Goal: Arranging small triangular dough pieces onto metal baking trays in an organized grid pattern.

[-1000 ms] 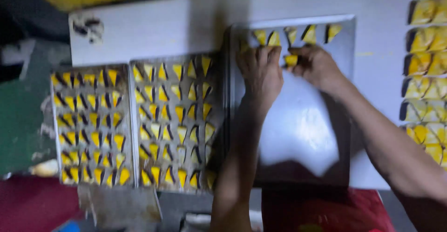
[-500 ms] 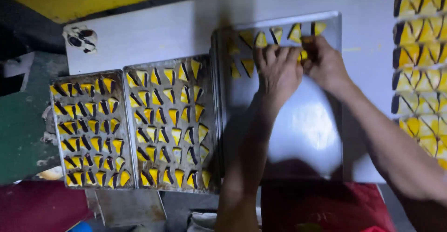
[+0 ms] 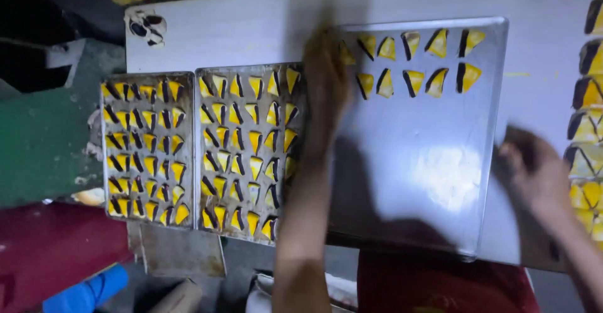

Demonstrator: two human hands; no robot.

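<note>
Item: triangular yellow pastries (image 3: 411, 65), two short rows on your steel baking tray (image 3: 440, 181).
Your left hand (image 3: 323, 80) rests flat at the tray's left edge; your right hand (image 3: 534, 172), blurred, grip unreadable, nears the stacked pieces (image 3: 587, 124).

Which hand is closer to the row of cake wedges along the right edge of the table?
Right. The right hand is just beside the cake wedges at the table's right edge. The left hand is far off, at the left edge of the big tray.
</note>
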